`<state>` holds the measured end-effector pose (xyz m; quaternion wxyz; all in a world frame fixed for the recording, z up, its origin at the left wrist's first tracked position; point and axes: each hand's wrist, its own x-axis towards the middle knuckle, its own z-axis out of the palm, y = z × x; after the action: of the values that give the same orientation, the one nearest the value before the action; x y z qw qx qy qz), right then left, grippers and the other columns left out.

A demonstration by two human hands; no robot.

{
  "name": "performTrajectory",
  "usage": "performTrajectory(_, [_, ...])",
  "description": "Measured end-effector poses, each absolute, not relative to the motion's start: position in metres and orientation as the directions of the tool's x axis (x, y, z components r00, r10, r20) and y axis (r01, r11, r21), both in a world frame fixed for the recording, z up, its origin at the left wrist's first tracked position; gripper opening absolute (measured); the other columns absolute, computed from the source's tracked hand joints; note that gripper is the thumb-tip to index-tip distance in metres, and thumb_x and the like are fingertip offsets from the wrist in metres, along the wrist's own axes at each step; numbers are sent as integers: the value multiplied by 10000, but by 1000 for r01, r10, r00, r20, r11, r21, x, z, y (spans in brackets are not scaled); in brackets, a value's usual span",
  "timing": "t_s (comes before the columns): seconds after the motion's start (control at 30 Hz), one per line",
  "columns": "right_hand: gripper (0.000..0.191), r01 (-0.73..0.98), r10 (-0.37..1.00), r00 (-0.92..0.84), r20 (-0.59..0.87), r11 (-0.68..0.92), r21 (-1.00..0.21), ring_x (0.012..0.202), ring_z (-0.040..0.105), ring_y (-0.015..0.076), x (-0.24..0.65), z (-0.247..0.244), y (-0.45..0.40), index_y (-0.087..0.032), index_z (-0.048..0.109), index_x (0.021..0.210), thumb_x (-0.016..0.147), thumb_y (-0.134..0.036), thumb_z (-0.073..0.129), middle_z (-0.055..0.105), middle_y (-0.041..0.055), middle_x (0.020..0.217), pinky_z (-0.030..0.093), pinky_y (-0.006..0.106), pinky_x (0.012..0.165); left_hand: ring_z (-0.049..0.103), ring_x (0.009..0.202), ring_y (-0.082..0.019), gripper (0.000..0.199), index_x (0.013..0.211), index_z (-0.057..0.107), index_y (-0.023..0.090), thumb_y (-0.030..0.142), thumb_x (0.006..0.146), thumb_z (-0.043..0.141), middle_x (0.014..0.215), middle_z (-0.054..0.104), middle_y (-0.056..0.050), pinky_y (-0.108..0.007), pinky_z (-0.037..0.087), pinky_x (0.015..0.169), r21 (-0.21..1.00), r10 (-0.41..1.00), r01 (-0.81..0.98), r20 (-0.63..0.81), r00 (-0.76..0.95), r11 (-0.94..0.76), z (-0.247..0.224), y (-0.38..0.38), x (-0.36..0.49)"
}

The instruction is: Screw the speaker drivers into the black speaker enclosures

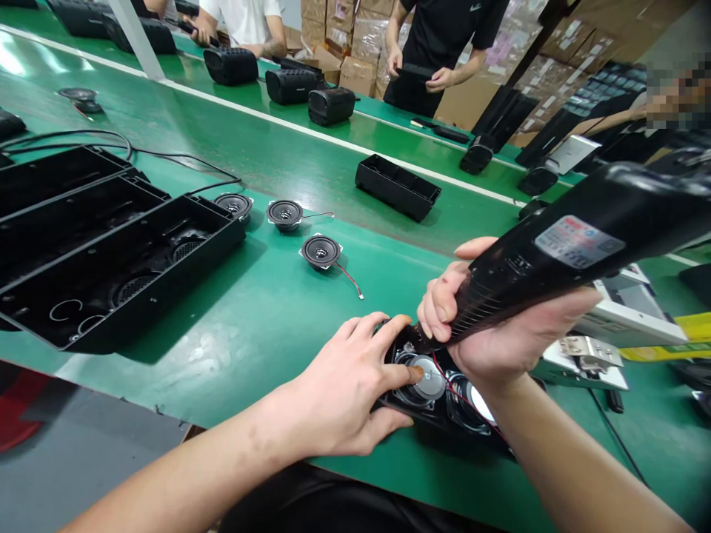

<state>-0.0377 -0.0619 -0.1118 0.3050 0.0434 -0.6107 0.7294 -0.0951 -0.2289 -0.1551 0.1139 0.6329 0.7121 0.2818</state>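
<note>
A black electric screwdriver (533, 244) with a silver label slants down from the upper right, and my right hand (500, 333) is wrapped round it. Its tip is hidden near a corner of a speaker. My left hand (355, 385) lies with fingers apart on a black housing (433, 420), a fingertip touching the round back of one speaker driver (427, 377). Beside that one sits a second driver (481, 403) in the same housing. Red and black wires run between the drivers.
Open black housings (127, 274) lie on the left with a cable. Loose drivers (321, 252) rest mid-table. A black shell (397, 185) lies beyond. At right stands a white metal device (589, 363). People work across the green table (266, 296).
</note>
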Motion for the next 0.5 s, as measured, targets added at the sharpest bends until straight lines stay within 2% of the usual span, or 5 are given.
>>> performTrajectory(0.2, [682,-525,335,-818,468,-101,-845,398,448,117,-39,-121,-59,-248,674,1131,891,-883,607,587,-42,641,386,224,354,445,1442,-422,476,1340,754,261,423,898,827,1553,501,-175,-608,413,1197,534,968,844,189,-168,42,-150,-230,-95])
performTrajectory(0.37, [661,-565,358,-781,511,-58,-823,426,469,112,-42,-121,-60,-245,668,1218,982,-839,499,583,-35,691,401,231,390,416,1484,-419,468,1353,743,291,387,901,822,1623,455,-152,-645,404,1204,545,960,836,202,-193,53,-153,-234,-93])
performTrajectory(0.5, [581,-605,485,-723,491,-101,-790,421,475,116,-32,-84,-55,-259,712,1149,912,-789,685,580,-40,668,419,234,376,374,1532,-423,478,1393,705,312,336,923,789,1695,389,-137,-681,402,1210,550,962,832,182,-205,74,-156,-234,-91])
